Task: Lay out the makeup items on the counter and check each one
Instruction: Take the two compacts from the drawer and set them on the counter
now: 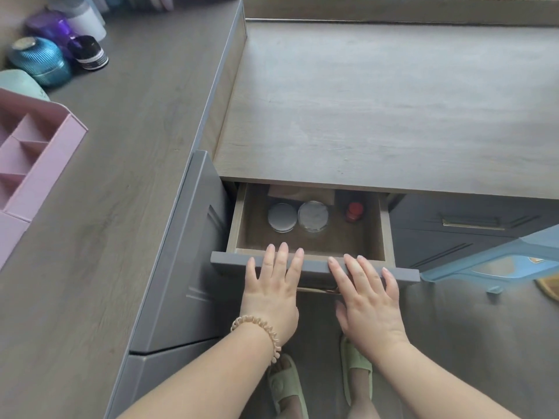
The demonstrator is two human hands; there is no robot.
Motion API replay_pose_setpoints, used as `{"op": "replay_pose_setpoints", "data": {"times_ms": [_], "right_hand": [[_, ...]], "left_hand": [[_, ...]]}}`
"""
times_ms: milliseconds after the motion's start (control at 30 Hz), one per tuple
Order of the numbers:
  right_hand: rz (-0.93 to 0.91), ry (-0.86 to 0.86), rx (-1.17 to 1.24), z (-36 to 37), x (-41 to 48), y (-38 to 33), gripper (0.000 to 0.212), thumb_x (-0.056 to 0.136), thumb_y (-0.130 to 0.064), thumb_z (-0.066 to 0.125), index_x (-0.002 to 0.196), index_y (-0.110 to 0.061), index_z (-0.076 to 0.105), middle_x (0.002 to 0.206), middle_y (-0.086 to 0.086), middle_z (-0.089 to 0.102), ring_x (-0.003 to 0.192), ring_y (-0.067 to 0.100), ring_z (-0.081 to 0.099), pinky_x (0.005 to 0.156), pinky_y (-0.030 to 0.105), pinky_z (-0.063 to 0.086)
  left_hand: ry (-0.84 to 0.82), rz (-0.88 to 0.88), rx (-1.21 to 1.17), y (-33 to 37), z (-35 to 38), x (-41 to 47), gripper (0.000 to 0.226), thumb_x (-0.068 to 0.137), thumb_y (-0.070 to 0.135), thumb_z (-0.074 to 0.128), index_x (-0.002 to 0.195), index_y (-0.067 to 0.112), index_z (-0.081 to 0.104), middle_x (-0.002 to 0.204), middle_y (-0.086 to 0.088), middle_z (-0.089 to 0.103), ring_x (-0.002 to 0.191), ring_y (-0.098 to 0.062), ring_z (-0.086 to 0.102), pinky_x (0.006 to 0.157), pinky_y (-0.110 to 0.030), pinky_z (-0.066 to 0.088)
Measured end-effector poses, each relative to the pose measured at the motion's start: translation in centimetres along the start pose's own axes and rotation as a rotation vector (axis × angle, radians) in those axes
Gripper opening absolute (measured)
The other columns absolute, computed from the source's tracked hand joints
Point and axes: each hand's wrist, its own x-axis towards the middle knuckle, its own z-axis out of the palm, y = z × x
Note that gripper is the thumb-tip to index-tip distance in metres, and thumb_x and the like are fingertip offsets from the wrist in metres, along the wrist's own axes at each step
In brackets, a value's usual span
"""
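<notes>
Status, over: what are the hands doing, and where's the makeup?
Hands open: left hand, right hand flat on drawer front. Two round jars, red bottle in open drawer, not yet out. Overhanging countertop hides drawer's back.

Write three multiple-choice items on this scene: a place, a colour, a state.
1. Where are the round jars? A in the pink organizer; B in the open drawer; C on the counter.
2. The small bottle beside them is: A red; B green; C white.
3. The left hand and right hand are: A gripping jars; B curled into fists; C flat on the drawer front, fingers straight.
Key: B, both stand on the drawer floor; A, cap and body look red; C, straight fingers lie across its front edge.
</notes>
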Motion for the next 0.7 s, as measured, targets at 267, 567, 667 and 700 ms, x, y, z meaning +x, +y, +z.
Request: {"op": "replay_pose_setpoints", "data": {"times_ms": [267,567,667,700], "right_hand": [[-0.079,0.053,0.052,0.5,-4.2,-0.2,0.08,0.059,-0.027,0.071,0.134,-0.026,0.043,0.126,0.001,0.045,0.118,0.023,0.043,0.099,0.045,0.029],[-0.101,0.2,0.137,-2.9,-1.0,0.6,0.061,0.081,-0.049,0.05,0.137,-0.026,0.043,0.132,0.001,0.049,0.124,0.024,0.041,0.102,0.046,0.026],[-0.071,0.116,0.134,-3.8,2.8,0.7,0.061,0.084,-0.049,0.044,0.139,-0.026,0.039,0.141,0.005,0.045,0.131,0.025,0.035,0.105,0.045,0.022],[-0.075,0.049,0.128,-3.8,3.5,0.5,0.062,0.084,-0.05,0.042,0.141,-0.026,0.036,0.144,0.006,0.042,0.133,0.025,0.033,0.106,0.045,0.021]], "left_hand": [[-0.022,-0.013,-0.08,0.7,1.7,-4.6,0.104,0.05,0.035,0.079,0.141,0.017,0.032,0.141,-0.013,0.046,0.13,-0.033,0.043,0.102,-0.055,0.021],[0.178,-0.09,-0.075,-1.2,-2.2,-1.0,0.076,0.084,0.066,0.025,0.145,0.021,0.024,0.151,-0.006,0.033,0.138,-0.024,0.032,0.106,-0.048,0.015],[0.082,-0.081,-0.04,-1.6,-2.2,1.0,0.077,0.086,0.067,0.017,0.148,0.025,0.0,0.159,-0.001,0.002,0.146,-0.019,0.002,0.112,-0.045,0.004],[0.038,-0.074,-0.047,-1.5,-1.8,1.2,0.078,0.087,0.068,0.017,0.148,0.026,-0.006,0.159,0.0,-0.006,0.145,-0.017,-0.007,0.114,-0.044,0.002]]}}
